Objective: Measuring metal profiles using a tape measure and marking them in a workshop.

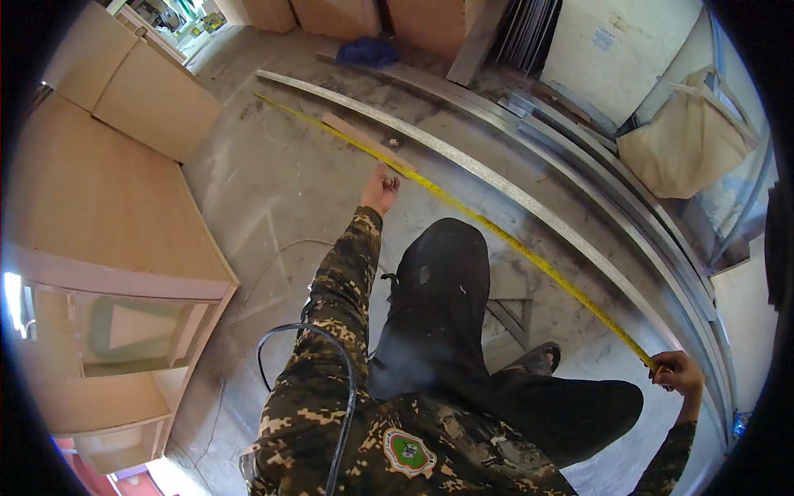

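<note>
A yellow tape measure (496,235) is drawn out in a long line across the floor, from the far left toward the lower right. My right hand (680,374) is closed around its near end; the fingers hide whether the case is inside. Partway along the blade, my left hand (380,190) has its fingers curled against the tape's edge. Beyond the tape and roughly alongside it lies a long pale metal bar (496,178), apart from both hands. A short flat wooden strip (364,142) rests under or against the tape, near my left hand.
More long metal profiles (595,169) lie farther right, before a leaning white board (620,50) and a beige sack (691,136). Wooden cabinets (116,190) stand at left. A black cable (351,388) hangs over my left arm. A blue cloth (366,53) lies at the back.
</note>
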`<action>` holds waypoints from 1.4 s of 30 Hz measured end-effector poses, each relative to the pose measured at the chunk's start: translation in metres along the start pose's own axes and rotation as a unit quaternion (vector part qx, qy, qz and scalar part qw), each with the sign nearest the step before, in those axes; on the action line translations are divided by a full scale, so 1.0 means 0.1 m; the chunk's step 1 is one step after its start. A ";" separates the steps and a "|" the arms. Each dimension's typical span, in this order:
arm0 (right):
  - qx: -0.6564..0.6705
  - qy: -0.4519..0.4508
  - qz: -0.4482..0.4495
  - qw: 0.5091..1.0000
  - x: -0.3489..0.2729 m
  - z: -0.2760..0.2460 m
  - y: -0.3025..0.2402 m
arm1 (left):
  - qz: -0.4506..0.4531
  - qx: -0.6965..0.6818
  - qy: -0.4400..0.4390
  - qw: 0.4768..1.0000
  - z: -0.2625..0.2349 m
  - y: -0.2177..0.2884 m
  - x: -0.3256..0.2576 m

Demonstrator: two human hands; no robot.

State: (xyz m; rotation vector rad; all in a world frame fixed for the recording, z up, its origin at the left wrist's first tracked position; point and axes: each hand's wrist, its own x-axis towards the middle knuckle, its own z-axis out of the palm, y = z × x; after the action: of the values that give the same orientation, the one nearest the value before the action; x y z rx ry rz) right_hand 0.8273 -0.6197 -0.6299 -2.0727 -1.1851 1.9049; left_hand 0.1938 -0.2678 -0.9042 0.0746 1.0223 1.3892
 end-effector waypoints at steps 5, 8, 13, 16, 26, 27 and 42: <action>0.039 0.007 0.015 0.999 0.02 0.13 0.01 | -0.010 0.016 0.003 1.000 0.14 0.28 0.03; 0.078 0.004 -0.013 0.997 0.03 0.23 0.00 | 0.026 0.300 0.097 0.949 0.03 0.33 -0.03; 0.021 0.024 0.030 0.999 0.05 0.27 0.04 | -0.033 0.117 0.105 0.987 -0.14 0.16 0.10; 0.005 0.038 0.061 0.997 0.05 0.24 0.11 | -0.070 0.154 0.078 0.983 -0.20 0.10 0.22; 0.007 0.051 0.045 0.998 -0.05 0.27 0.29 | -0.068 0.127 0.164 0.976 -0.31 -0.02 0.09; 0.001 0.046 0.043 0.998 -0.08 0.27 0.29 | -0.070 0.131 0.161 0.976 -0.31 -0.06 0.10; -0.011 0.058 0.016 0.998 0.10 0.47 0.28 | 0.177 0.155 0.055 0.970 -0.02 0.40 0.25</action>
State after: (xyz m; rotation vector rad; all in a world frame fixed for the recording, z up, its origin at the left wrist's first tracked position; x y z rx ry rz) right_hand 0.7980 -0.6534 -0.6631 -2.1940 -1.1591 1.7650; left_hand 0.1576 -0.2379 -0.8952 0.4321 1.3618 1.5536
